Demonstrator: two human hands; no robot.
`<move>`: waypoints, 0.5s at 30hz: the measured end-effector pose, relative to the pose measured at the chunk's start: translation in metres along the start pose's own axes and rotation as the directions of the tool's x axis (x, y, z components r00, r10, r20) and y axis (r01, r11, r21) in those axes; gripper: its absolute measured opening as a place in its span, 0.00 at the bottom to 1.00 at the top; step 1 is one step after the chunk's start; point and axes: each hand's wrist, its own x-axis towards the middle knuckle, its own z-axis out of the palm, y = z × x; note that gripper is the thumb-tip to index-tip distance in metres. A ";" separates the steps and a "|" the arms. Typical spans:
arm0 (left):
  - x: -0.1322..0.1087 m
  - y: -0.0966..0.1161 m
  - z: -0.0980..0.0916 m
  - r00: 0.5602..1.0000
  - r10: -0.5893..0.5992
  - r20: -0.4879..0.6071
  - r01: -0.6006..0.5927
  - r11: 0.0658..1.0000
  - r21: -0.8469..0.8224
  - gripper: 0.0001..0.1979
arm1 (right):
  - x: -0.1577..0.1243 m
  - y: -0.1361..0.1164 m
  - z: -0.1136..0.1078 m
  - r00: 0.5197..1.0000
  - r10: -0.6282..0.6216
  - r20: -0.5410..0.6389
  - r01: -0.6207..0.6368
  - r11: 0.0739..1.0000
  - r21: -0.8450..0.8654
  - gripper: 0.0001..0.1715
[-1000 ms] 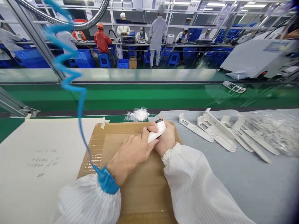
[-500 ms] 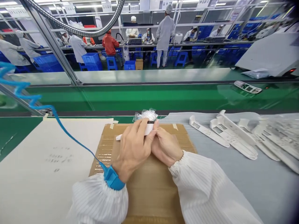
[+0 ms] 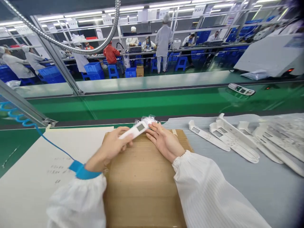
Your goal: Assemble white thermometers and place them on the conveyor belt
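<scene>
My left hand grips a long white plastic device with a small grey window, holding it tilted above the cardboard sheet. A blue wrist strap with a coiled blue cord sits on that wrist. My right hand lies with its fingers stretched out on the cardboard, just right of the device's far end and holding nothing. A small crumpled clear plastic bag lies right behind the device.
Several white plastic shells lie in a row on the grey mat to the right. White paper covers the left. A green conveyor belt runs behind, carrying one part. Other workers stand at far benches.
Both hands held the white device together over the cardboard; now my right hand has let go and opened, and my left hand has swung the device out to the left.
</scene>
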 end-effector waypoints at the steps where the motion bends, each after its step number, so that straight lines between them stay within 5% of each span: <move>1: 0.004 0.004 -0.011 0.999 -0.048 -0.017 0.047 0.998 -0.032 0.25 | 0.001 0.001 -0.002 1.000 0.010 -0.003 -0.010 1.000 0.011 0.11; 4: 0.029 0.018 -0.046 0.976 -0.117 -0.183 0.135 0.987 0.087 0.26 | 0.000 0.001 -0.002 1.000 0.002 0.011 -0.003 0.999 0.035 0.14; 8: 0.084 0.026 -0.082 0.957 0.033 -0.289 0.104 0.889 0.446 0.25 | 0.000 0.000 0.000 1.000 0.008 0.026 -0.010 0.998 0.058 0.17; 12: 0.128 0.008 -0.094 0.938 0.107 -0.329 0.198 0.612 0.765 0.23 | 0.002 0.000 0.001 1.000 0.011 0.020 -0.013 0.997 0.070 0.20; 15: 0.148 -0.022 -0.098 0.949 0.123 -0.290 0.141 0.658 0.740 0.21 | 0.004 0.003 0.002 1.000 0.016 0.024 -0.019 0.995 0.093 0.22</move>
